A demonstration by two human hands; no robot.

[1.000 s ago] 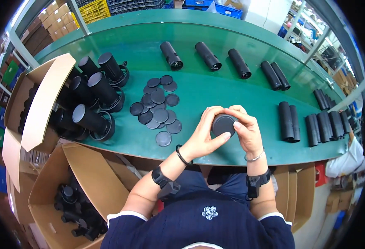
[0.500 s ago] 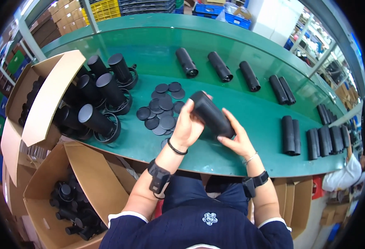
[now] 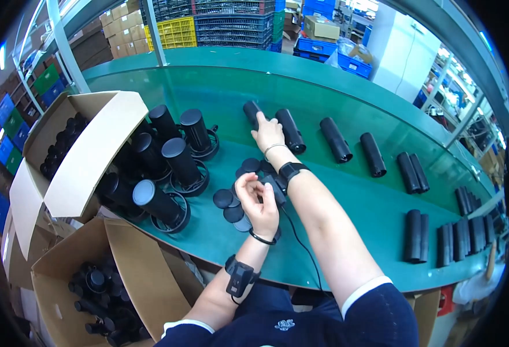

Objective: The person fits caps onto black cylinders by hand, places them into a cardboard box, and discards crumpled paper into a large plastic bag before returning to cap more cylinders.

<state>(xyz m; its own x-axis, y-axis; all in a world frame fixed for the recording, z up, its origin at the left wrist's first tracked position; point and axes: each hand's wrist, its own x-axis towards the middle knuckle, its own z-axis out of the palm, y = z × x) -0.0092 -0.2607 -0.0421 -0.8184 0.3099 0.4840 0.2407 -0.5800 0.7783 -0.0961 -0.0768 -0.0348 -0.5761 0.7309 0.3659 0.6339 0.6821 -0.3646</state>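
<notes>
Stretched far across the bench, my right hand [image 3: 268, 136] has its fingers around the near part of a black tube [image 3: 251, 109], at the left end of a row of like tubes. The hand hides the tube's near end. My left hand [image 3: 258, 203] hovers over a cluster of thin black discs [image 3: 225, 198], palm up with loosely curled, separated fingers; nothing shows in it. Just right of the held tube lies another black tube [image 3: 291, 130]. Left of the discs stand several black cylinders [image 3: 180, 159] on ring-shaped bases.
Farther right on the green bench [image 3: 347, 231] lie more tubes, some in pairs [image 3: 416, 236]. An open carton [image 3: 101, 153] of black parts stands at the left, with a second carton [image 3: 124, 254] below the bench edge. A thin cable [image 3: 304, 246] trails from my right wrist device.
The black tube both hands held near the middle is now at the row's left end, under my right hand. My left hand has let go and sits over the discs. The view has shifted.
</notes>
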